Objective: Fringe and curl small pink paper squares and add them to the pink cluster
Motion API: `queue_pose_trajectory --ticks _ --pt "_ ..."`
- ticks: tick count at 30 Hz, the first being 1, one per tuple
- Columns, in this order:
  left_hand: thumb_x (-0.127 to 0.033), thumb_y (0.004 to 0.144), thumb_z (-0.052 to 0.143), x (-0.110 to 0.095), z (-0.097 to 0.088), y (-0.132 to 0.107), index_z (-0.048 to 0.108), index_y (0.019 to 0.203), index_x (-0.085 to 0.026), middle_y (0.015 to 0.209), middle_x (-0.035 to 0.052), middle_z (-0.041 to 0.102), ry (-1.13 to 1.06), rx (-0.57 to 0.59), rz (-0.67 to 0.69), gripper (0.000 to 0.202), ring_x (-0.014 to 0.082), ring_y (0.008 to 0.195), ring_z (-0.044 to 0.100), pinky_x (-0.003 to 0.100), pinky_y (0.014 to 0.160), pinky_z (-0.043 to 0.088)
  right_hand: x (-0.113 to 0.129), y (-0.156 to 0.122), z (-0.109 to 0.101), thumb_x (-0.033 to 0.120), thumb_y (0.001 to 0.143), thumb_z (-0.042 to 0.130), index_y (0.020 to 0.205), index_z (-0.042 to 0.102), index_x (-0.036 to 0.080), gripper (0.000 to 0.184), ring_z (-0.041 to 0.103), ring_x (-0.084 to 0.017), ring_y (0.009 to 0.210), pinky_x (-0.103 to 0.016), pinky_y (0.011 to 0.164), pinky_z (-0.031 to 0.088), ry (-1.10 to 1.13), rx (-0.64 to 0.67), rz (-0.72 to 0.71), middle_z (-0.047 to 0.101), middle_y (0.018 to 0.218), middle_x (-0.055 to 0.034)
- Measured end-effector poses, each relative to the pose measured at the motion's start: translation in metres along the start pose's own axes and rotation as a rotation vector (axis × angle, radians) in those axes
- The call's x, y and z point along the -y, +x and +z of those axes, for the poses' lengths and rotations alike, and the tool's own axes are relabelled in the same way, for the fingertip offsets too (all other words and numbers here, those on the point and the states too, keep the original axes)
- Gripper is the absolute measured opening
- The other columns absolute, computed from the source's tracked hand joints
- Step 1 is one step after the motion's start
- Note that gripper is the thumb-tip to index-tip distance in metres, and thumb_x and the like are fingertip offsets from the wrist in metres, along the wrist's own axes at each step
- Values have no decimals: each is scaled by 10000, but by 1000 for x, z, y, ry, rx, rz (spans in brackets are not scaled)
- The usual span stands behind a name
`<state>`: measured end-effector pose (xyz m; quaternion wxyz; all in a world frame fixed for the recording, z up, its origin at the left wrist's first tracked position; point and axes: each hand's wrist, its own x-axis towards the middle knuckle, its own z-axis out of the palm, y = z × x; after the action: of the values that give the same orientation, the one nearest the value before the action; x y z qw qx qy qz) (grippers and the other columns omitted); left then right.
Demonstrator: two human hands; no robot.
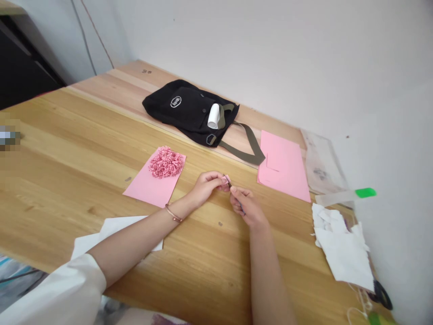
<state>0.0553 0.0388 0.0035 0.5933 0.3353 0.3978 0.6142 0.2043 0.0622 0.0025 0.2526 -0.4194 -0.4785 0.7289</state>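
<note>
My left hand (208, 184) pinches a small piece of pink paper (224, 180) between thumb and fingers above the wooden table. My right hand (248, 203) is closed around a slim dark tool (229, 183) that looks like small scissors; its tip meets the pink paper. Fingers cover most of both the paper and the tool. Left of my hands, a fluffy pink paper flower head (165, 162) of many thin strips rests on a pink sheet (158, 189).
A black bag (186, 108) with a white roll (213, 116) on it lies toward the wall. Pink sheets (287, 176) lie right, near a green-ended clear strip (365, 193), torn white paper (345, 253) and black handles (382, 293). White sheets (115, 225) lie under my left forearm.
</note>
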Motion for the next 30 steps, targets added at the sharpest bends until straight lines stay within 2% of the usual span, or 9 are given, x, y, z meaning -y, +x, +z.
queue_pose_trajectory --ticks 30 --pt "-228 640 668 0 0 0 582 519 -132 532 -5 563 -10 4 -5 177 100 580 500 261 641 386 -1 1 -1 458 701 649 717 586 151 314 168 -15 361 -194 357 68 12 2 -8 315 448 92"
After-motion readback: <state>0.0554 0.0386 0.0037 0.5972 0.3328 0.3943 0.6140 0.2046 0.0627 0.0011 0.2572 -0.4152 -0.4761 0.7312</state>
